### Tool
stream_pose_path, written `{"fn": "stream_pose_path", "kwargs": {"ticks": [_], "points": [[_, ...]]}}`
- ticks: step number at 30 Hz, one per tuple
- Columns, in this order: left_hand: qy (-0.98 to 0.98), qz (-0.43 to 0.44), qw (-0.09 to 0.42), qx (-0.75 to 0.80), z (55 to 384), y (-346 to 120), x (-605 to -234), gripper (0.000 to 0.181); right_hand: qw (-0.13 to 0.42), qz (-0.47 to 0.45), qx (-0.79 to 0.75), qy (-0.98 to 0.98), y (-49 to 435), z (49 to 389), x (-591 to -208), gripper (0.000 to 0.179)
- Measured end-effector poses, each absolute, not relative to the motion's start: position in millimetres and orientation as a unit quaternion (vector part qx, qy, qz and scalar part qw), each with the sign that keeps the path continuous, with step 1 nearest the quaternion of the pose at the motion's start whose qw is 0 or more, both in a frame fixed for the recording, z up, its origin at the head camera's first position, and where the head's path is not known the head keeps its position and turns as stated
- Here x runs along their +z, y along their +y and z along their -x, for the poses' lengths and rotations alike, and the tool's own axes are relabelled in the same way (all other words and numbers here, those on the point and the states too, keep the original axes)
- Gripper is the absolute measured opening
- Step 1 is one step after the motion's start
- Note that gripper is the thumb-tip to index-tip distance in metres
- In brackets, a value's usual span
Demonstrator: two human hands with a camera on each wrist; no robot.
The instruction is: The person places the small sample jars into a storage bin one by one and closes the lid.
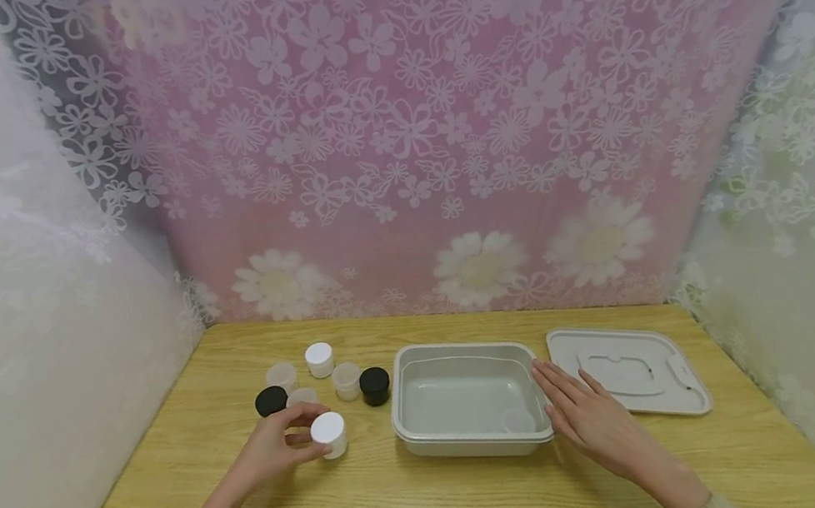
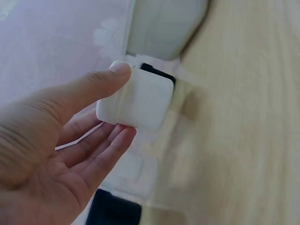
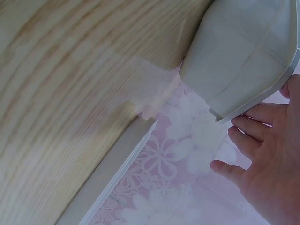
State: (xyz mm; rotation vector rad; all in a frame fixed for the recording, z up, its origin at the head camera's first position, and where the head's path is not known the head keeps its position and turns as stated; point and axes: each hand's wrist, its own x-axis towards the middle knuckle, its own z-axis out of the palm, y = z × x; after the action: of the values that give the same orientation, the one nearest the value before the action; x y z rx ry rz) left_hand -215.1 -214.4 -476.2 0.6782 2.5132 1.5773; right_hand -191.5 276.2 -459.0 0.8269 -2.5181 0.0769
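Observation:
A small white lidded jar (image 1: 329,435) is pinched between the thumb and fingers of my left hand (image 1: 278,446), left of the grey plastic box (image 1: 475,446). In the left wrist view the white jar (image 2: 143,98) shows side-on, thumb on one side and fingertips on the other. My right hand (image 1: 590,417) lies with straight fingers against the box's right rim. The right wrist view shows those fingertips touching the rim of the box (image 3: 243,61) from outside. Inside the box, near its front right corner, sits a small translucent round piece (image 1: 519,421).
Several small jars stand left of the box: a white one (image 1: 320,360), a black one (image 1: 375,386), another black one (image 1: 271,400) and clear ones such as this clear jar (image 1: 347,381). The box's grey lid (image 1: 666,400) lies flat at the right. A flowered curtain (image 1: 405,162) hangs behind the table.

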Motion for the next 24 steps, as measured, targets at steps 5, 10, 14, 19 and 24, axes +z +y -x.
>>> {"fn": "stream_pose_path", "kwargs": {"ticks": [5, 10, 14, 19, 24], "points": [[0.832, -0.23, 0.013, 0.504, 221, -203, -465, 0.048, 0.244, -0.302, 0.025, -0.921, 277, 192, -459, 0.05], [0.824, -0.241, 0.003, 0.512, 229, -191, -454, 0.05, 0.242, -0.302, 0.026, -0.922, 277, 192, -460, 0.05], [0.818, -0.243, -0.001, 0.521, 236, -181, -444, 0.052, 0.243, -0.301, 0.026, -0.922, 277, 192, -460, 0.051], [0.818, -0.244, 0.001, 0.521, 240, -170, -429, 0.052, 0.243, -0.299, 0.025, -0.922, 277, 191, -460, 0.05], [0.812, -0.256, -0.001, 0.524, 245, -154, -423, 0.05, 0.242, -0.3, 0.022, -0.922, 278, 191, -459, 0.051]]}}
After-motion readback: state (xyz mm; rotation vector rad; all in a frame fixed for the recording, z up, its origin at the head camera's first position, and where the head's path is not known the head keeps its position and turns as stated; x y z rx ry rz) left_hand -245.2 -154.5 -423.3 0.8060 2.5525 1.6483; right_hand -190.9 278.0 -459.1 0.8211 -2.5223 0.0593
